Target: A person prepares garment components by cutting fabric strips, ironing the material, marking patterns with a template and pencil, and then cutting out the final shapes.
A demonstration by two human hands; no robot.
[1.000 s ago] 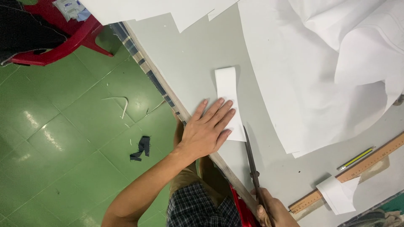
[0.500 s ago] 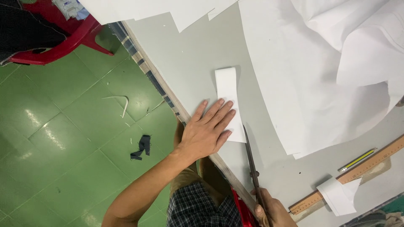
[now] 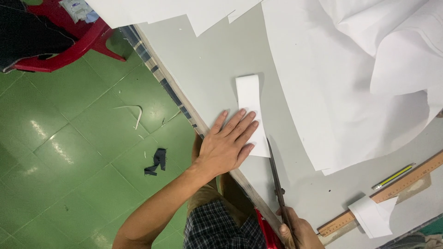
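My left hand (image 3: 227, 146) lies flat and spread wide, all fingers out, pressing down the lower part of one small white strip (image 3: 251, 110) of stiff, smooth fabric or paper, a narrow rectangle that sits close to the desk's near edge. My right hand (image 3: 299, 233) is curled tight around the handles of one pair of scissors (image 3: 276, 177); the long dark metal blades run up from that hand to the lower right corner of the strip, and I cannot tell whether they are parted or together.

The desk (image 3: 217, 60) has a smooth grey top with a checked band along its near edge. To the right of the strip lies one large white sheet (image 3: 323, 92) with a curved cut edge, and over it, toward the far right corner, a heap of soft, rumpled white cloth (image 3: 397, 50). Several flat white pieces (image 3: 184, 11) overlap at the desk's far edge. Near the right edge I count one long wooden ruler (image 3: 392, 189), one slim yellow-green pencil (image 3: 393, 176) just above it, and one small folded white scrap (image 3: 371, 216) lying against the ruler.

Off the desk, the floor (image 3: 69, 152) is glossy green tile. On it lie one dark cloth scrap (image 3: 157, 161) and one thin curled white offcut (image 3: 134, 113). One red plastic chair (image 3: 69, 41) stands at the upper left.
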